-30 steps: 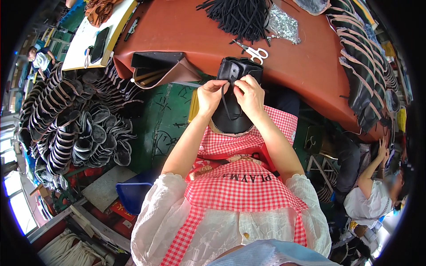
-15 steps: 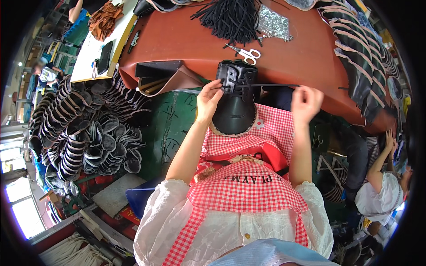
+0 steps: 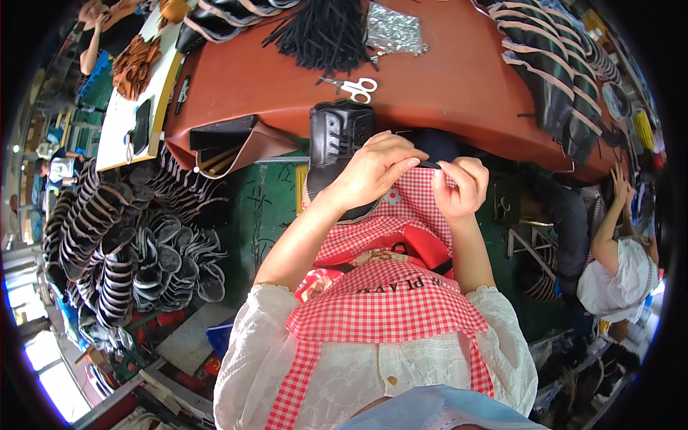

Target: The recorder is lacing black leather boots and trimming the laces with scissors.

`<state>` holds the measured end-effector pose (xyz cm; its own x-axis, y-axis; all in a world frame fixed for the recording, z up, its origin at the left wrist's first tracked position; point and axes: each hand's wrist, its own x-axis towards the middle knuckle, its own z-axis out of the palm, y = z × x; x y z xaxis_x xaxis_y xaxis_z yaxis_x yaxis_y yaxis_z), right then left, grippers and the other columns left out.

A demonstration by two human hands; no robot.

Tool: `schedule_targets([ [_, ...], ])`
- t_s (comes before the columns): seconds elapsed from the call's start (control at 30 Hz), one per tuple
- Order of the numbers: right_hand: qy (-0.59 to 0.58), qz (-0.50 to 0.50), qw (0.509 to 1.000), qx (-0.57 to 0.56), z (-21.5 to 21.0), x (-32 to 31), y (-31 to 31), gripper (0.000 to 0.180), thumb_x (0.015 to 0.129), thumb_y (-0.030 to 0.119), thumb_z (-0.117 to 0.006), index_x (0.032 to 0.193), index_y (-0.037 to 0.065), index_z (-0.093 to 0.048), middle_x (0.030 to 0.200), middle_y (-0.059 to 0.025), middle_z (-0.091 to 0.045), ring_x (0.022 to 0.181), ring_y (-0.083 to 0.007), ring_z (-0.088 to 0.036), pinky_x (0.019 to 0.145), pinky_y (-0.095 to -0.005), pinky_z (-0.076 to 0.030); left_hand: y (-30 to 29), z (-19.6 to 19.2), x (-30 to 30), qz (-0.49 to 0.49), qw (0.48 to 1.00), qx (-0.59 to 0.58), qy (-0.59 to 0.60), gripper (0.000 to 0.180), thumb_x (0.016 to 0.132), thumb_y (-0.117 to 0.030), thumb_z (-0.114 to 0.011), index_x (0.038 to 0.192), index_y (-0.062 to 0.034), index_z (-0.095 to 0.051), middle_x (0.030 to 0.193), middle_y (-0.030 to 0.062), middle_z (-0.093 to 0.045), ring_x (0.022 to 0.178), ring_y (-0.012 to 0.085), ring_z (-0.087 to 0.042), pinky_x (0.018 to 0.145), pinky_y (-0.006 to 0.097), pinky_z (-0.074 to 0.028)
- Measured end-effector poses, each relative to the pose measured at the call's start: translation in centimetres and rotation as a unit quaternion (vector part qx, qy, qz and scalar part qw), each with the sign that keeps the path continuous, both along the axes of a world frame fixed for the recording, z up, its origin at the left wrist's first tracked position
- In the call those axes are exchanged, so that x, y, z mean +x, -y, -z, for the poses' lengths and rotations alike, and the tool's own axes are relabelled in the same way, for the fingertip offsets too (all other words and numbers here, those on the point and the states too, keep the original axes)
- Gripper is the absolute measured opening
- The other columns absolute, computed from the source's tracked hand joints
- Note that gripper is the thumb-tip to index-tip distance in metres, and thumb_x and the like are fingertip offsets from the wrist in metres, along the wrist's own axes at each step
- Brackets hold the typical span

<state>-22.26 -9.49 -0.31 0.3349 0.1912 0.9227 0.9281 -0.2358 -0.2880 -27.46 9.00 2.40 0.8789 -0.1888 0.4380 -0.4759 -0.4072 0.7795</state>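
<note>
A black leather shoe upper (image 3: 327, 140) with two rows of eyelets and a lace partly threaded through them rests between my lap and the table edge. My left hand (image 3: 376, 170) crosses in front of its right side and hides part of it. To the right of the upper, a short dark stretch of black lace (image 3: 428, 164) shows between my hands. Left thumb and fingertips are closed on it. Facing them, my right hand (image 3: 462, 188) pinches the same lace between thumb and forefinger. Beyond the upper, white-handled scissors (image 3: 357, 90) lie on the table.
The red-brown covered table (image 3: 444, 82) holds a bundle of black laces (image 3: 322, 36), a clear bag of small metal pieces (image 3: 394, 30) and overlapping black uppers (image 3: 548, 82). A pouch (image 3: 269, 147) hangs off its edge. Stacked uppers (image 3: 115, 236) stand left; another person (image 3: 616, 265) sits at right.
My left hand has left the eyelets and moved right, next to my right hand. The lace, earlier stretched out to the right, now shows only as a short piece between them. The view has shifted.
</note>
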Motion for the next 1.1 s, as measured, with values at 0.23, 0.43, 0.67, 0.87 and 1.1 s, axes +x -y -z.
schedule_targets([
  [0.23,-0.098,0.025,0.994,-0.037,-1.3,-0.2,-0.6,0.031,0.069,-0.008,-0.074,0.097,0.003,-0.068,0.091,-0.0079,-0.058,0.067,-0.0165,-0.059,0.051,-0.0242,-0.047,-0.1,-0.4,-0.2,-0.065,0.992,-0.029,-0.102,0.012,0.088,-0.012,-0.061,0.087,-0.0016,-0.067,0.078,0.0130,-0.064,0.074,0.0286,-0.061,0.073,0.037,-0.047],
  [0.43,-0.102,-0.049,0.990,-0.089,0.1,0.6,-3.2,0.026,0.076,-0.010,-0.066,0.099,0.003,-0.067,0.090,-0.0089,-0.062,0.074,-0.0190,-0.062,0.054,-0.0270,-0.051,-1.6,-1.0,-0.5,-0.099,0.989,-0.026,-0.102,0.010,0.087,-0.008,-0.063,0.090,-0.0005,-0.068,0.081,0.0091,-0.063,0.079,0.0187,-0.060,0.073,0.033,-0.046],
  [0.67,-0.380,-0.132,0.915,0.021,5.2,1.6,-7.3,0.014,0.079,-0.005,-0.067,0.091,-0.001,-0.062,0.086,-0.0090,-0.065,0.074,-0.0153,-0.067,0.061,-0.0253,-0.056,-7.9,2.6,-0.8,-0.270,0.935,0.227,0.021,0.010,0.075,-0.009,-0.072,0.084,-0.0066,-0.070,0.117,0.0124,-0.059,0.112,0.0300,-0.055,0.096,0.039,-0.043],
  [0.87,-0.398,-0.126,0.908,-0.032,6.9,1.6,-8.9,0.015,0.075,-0.004,-0.072,0.085,0.000,-0.061,0.081,-0.0084,-0.065,0.071,-0.0165,-0.067,0.061,-0.0256,-0.056,-6.9,6.5,0.0,-0.278,0.930,0.240,0.033,0.010,0.071,-0.009,-0.072,0.081,-0.0057,-0.069,0.127,0.0128,-0.054,0.127,0.0323,-0.044,0.108,0.049,-0.032],
  [1.1,-0.395,-0.118,0.910,-0.040,7.1,1.4,-9.4,0.018,0.073,-0.003,-0.073,0.086,-0.001,-0.060,0.081,-0.0090,-0.065,0.072,-0.0191,-0.069,0.063,-0.0271,-0.057,-6.8,7.3,0.1,-0.276,0.922,0.269,0.031,0.011,0.072,-0.015,-0.073,0.083,-0.0122,-0.072,0.137,0.0084,-0.047,0.133,0.0298,-0.036,0.110,0.057,-0.020],
])
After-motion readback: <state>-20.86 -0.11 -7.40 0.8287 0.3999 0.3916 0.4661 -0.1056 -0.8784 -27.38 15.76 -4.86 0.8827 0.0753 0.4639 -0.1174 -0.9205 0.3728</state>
